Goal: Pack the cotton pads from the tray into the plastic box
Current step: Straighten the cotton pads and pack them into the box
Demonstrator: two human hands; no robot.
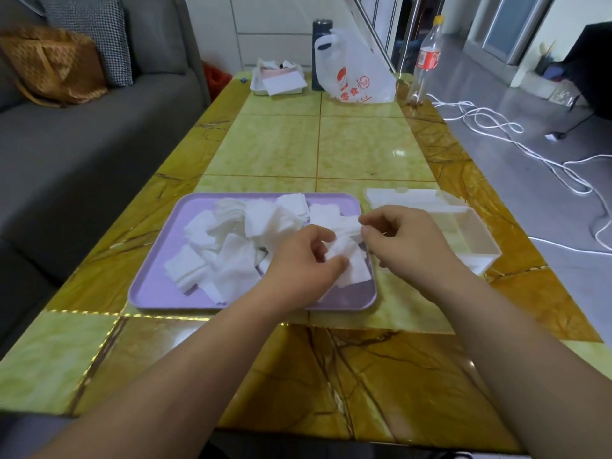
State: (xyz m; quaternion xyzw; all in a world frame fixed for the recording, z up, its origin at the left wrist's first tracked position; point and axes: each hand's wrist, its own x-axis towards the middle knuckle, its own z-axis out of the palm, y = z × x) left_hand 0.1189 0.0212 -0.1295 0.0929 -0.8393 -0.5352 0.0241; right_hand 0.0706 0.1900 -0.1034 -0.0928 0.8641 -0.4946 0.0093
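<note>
A lilac tray (159, 289) lies on the table in front of me, holding a loose heap of several white square cotton pads (231, 246). My left hand (304, 263) hovers over the tray's right part, thumb and fingers pinching a cotton pad (344, 251). My right hand (407, 240) is at the tray's right edge, its fingertips closed on the same cluster of pads. Just to the right stands the clear plastic box (477, 240), open, partly hidden behind my right hand. Its white lid (404, 197) lies flat behind it.
At the table's far end stand a white tray of papers (278, 81), a dark flask (320, 28), a white printed plastic bag (357, 71) and a clear bottle (427, 58). A grey sofa (82, 134) runs along the left. White cables (530, 154) trail on the floor at right.
</note>
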